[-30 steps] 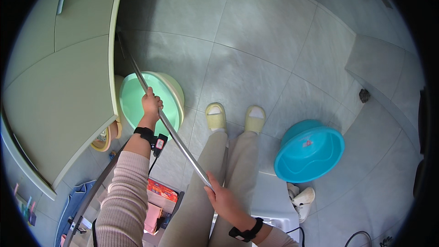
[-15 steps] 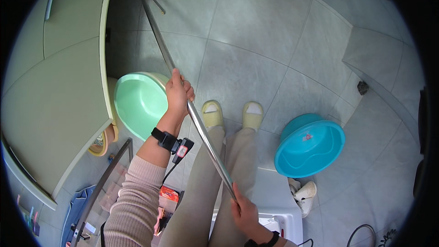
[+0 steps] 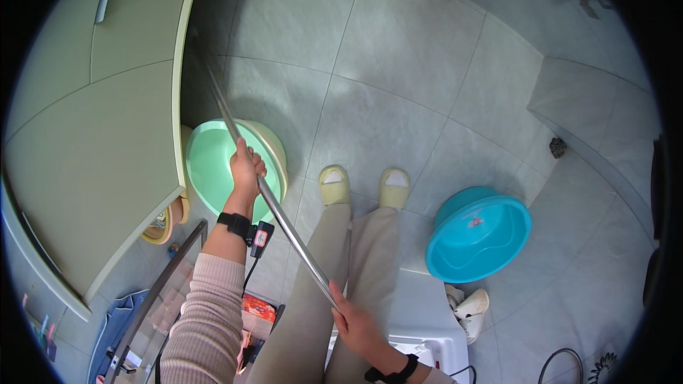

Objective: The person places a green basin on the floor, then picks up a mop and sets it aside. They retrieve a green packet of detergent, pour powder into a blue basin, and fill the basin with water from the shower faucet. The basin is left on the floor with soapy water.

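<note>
A long shiny metal pole [image 3: 293, 233] slants from near my lap to the far left. My left hand [image 3: 245, 169] is wrapped round its middle, over the edge of a light green basin [image 3: 210, 163]. Lower down, my right hand [image 3: 358, 323] grips the near end, fingers closed on it. The pole's far end runs into shadow beside the cabinet and is blurred, so what it carries there cannot be made out.
Cabinet doors [image 3: 99, 149] fill the left side. A blue basin [image 3: 480, 238] stands on the right, with white shoes [image 3: 471, 311] behind it. A glass-sided rack [image 3: 160, 306] is at lower left. My yellow slippers [image 3: 334, 183] are on grey tiles.
Both hands have moved the pole left and its far end has swung into the shadow by the cabinet. The short crosspiece seen earlier at that end no longer shows clearly.
</note>
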A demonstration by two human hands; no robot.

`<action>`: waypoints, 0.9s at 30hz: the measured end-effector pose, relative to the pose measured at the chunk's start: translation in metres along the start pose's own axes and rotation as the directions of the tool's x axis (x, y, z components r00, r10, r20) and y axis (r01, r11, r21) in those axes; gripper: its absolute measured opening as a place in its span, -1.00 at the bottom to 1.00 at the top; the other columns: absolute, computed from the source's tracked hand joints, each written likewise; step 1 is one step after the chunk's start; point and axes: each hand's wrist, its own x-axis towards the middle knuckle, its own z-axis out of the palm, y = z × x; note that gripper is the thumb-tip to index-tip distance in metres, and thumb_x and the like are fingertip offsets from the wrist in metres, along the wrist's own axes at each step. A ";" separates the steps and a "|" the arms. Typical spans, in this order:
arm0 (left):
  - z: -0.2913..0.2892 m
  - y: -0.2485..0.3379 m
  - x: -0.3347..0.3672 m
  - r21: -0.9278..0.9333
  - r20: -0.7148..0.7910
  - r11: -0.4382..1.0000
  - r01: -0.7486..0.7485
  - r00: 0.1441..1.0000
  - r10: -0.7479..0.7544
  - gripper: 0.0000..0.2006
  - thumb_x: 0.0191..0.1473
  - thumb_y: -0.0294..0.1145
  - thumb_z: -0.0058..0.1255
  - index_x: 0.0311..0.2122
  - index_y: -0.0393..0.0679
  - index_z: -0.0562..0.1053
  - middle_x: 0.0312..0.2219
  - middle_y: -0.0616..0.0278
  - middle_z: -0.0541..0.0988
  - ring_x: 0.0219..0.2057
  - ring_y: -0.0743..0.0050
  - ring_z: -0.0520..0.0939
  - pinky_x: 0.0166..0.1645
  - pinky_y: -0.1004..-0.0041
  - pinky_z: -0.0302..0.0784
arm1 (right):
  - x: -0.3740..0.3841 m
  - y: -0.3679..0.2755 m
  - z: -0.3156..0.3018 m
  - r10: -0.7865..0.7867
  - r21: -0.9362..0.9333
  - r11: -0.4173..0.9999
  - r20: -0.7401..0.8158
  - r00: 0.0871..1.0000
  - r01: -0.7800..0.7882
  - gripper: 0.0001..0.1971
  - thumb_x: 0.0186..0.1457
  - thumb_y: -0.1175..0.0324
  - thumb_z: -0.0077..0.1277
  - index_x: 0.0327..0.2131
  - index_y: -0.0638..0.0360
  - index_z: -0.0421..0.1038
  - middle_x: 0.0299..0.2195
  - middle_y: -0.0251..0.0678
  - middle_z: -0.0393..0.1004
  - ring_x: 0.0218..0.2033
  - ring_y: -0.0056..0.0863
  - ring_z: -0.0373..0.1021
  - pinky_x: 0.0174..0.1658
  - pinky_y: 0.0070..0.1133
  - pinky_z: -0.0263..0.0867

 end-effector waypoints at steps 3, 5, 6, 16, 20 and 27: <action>-0.029 -0.015 -0.008 0.045 -0.149 0.996 0.071 0.987 -0.064 -0.59 0.22 0.09 -0.22 -0.47 -0.03 0.20 -0.76 0.48 0.12 -0.80 0.64 0.14 -0.73 0.55 0.08 | -0.007 0.007 0.004 -0.025 0.030 0.999 0.028 0.999 0.024 -0.32 0.15 0.39 -0.06 0.31 -0.20 -0.08 -0.67 -0.12 0.34 -0.63 -0.14 0.34 -0.50 -0.26 0.25; -0.043 -0.021 -0.011 0.036 -0.161 0.997 0.074 0.985 -0.067 -0.60 0.22 0.06 -0.22 -0.49 -0.03 0.18 -0.77 0.45 0.10 -0.82 0.61 0.12 -0.74 0.52 0.05 | -0.011 0.010 0.007 -0.009 0.028 1.000 0.061 0.998 0.008 -0.32 0.15 0.39 -0.06 0.31 -0.21 -0.08 -0.67 -0.12 0.34 -0.63 -0.14 0.34 -0.50 -0.26 0.25; -0.048 -0.024 -0.012 0.040 -0.164 0.997 0.066 0.985 -0.059 -0.60 0.22 0.06 -0.22 -0.49 -0.04 0.18 -0.77 0.45 0.10 -0.82 0.61 0.13 -0.74 0.52 0.05 | -0.013 0.010 0.009 0.017 0.020 1.000 0.086 0.996 -0.019 -0.33 0.15 0.39 -0.07 0.30 -0.22 -0.07 -0.67 -0.12 0.34 -0.63 -0.14 0.34 -0.50 -0.27 0.25; -0.016 -0.046 -0.056 0.068 -0.136 0.991 0.113 0.985 -0.103 -0.59 0.24 0.06 -0.26 -0.50 -0.02 0.17 -0.78 0.46 0.10 -0.82 0.61 0.12 -0.74 0.51 0.02 | -0.048 0.018 -0.021 0.080 0.021 0.997 0.026 0.996 -0.080 -0.38 0.17 0.37 -0.08 0.29 -0.23 0.00 -0.61 -0.08 0.37 -0.57 -0.13 0.36 -0.44 -0.34 0.28; 0.002 -0.045 -0.058 0.099 -0.184 0.992 0.079 0.981 -0.059 -0.58 0.24 0.06 -0.27 -0.51 -0.03 0.16 -0.79 0.43 0.11 -0.82 0.58 0.14 -0.74 0.50 0.06 | -0.054 0.017 -0.033 0.095 0.025 0.995 0.048 0.994 -0.096 -0.36 0.17 0.37 -0.06 0.29 -0.23 0.00 -0.62 -0.08 0.35 -0.59 -0.13 0.34 -0.45 -0.36 0.27; 0.027 -0.046 -0.079 0.232 -0.088 0.973 0.000 0.996 0.021 -0.53 0.24 0.07 -0.26 -0.45 -0.20 0.23 -0.76 0.31 0.24 -0.82 0.50 0.27 -0.74 0.41 0.26 | -0.082 0.011 -0.049 0.186 0.040 0.981 0.036 0.982 -0.188 -0.38 0.16 0.38 -0.03 0.27 -0.21 0.05 -0.58 -0.05 0.38 -0.59 -0.12 0.36 -0.44 -0.40 0.32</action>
